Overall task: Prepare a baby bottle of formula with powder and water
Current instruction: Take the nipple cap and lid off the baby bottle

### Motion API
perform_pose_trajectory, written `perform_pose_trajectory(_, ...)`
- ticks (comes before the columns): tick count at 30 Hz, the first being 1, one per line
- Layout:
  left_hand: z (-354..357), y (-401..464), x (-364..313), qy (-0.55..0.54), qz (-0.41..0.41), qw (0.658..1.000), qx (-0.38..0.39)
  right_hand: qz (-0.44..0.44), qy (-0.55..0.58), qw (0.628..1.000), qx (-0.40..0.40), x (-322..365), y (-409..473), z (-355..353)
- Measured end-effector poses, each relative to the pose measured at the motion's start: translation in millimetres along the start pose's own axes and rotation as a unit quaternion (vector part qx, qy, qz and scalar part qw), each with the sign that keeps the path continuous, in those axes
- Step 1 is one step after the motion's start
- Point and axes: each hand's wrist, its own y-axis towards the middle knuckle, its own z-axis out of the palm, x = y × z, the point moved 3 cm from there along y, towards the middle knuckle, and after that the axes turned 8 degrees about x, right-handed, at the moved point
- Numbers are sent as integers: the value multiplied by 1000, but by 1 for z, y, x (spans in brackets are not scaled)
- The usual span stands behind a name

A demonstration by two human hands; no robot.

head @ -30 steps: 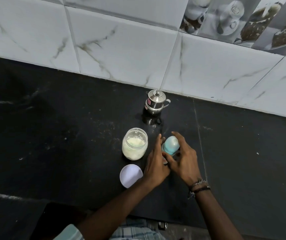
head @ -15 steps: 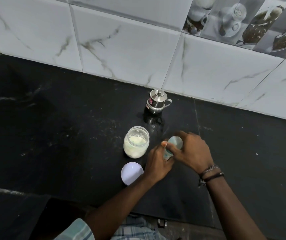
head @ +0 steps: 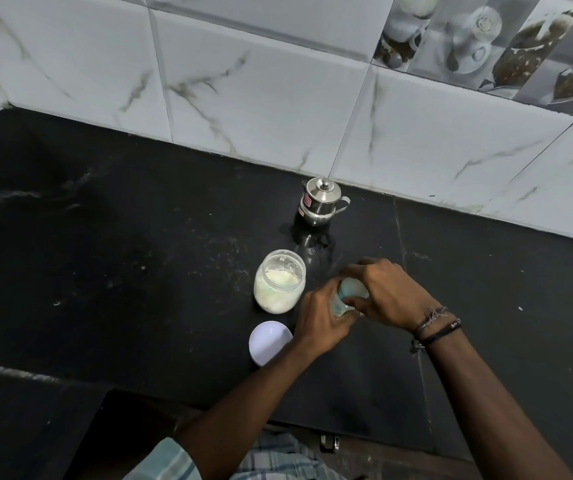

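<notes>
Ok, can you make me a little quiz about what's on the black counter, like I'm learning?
1. True or false: the powder jar has its lid on.
2. Which thing do both hands grip? A) steel pot B) baby bottle C) white lid
3. Fill in: the white lid lies on the counter in front of the powder ____.

Key:
1. False; the jar is open.
2. B; the left hand grips its body and the right hand grips its top.
3. jar.

Black counter [head: 105, 271]; white grey-veined tiles [head: 260, 98]; pale-blue bottle [head: 350, 292]; white lid [head: 269, 342].
</notes>
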Motion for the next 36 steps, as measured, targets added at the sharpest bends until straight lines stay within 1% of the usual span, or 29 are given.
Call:
perform_pose_trajectory(2, 0, 0, 1, -1, 8, 1000, -8, -14, 10, 1000, 5, 0, -1, -1)
perform_pose_trajectory(5, -1, -1, 2, -7, 16, 1000, -11, -12, 23, 1000, 9, 1, 0, -2)
perform_pose_trajectory(7, -1, 0, 1, -13, 22, 1000, -10, 11, 29, 999, 11, 3, 1, -3)
perform_pose_trajectory(10, 0, -2, -2, 3, 40, 999, -18, 68, 30, 997, -8, 3, 1, -4)
perform_pose_trajectory(17, 1, -3, -2, -8, 38, 999, -32, 88, 15, 996, -2, 10, 6, -6)
perform_pose_trajectory(22, 4, -4, 1, -22, 46, 998, -44, 80, 20, 997, -1, 9, 5, -10)
perform_pose_trajectory(26, 3, -1, 3, -30, 40, 998, -31, 55, 15, 998, 5, 7, 4, -11)
perform_pose_trajectory(31, 1, 0, 1, -40, 43, 998, -38, 24, 17, 1000, 7, 8, 0, -12)
perform_pose_trajectory(36, 1, 0, 3, -56, 40, 997, -30, 9, 26, 1000, 2, 12, -11, -11)
